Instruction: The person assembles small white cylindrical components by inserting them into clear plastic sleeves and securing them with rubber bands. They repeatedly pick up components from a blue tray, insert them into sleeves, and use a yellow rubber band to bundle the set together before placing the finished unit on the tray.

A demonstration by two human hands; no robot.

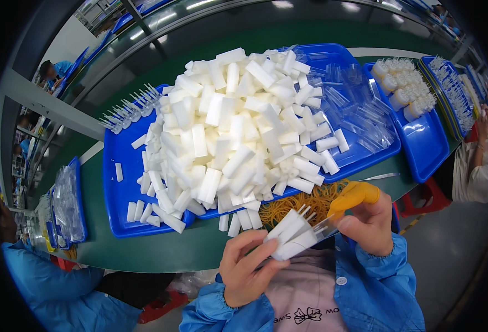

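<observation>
My left hand (249, 268) is closed round a small bundle of white foam pieces (295, 237), held tilted in front of my chest. Several thin white rods stick up from the bundle's upper end. My right hand (370, 224), with a yellow finger cot (357, 196) on one finger, pinches a clear plastic piece (327, 226) beside the bundle. Part of that piece is hidden by my fingers. Just beyond both hands lies a heap of yellow-brown rubber bands (288, 207). A large pile of white foam pieces (233, 127) rises behind them.
Blue trays (114, 207) on the green table (139, 257) hold the foam pile and clear plastic pieces (360, 116). At the right another tray (423, 146) carries white-capped parts (404, 83). White-stemmed parts (130, 110) stand at the left. Co-workers sit on both sides, one in a blue sleeve (50, 285).
</observation>
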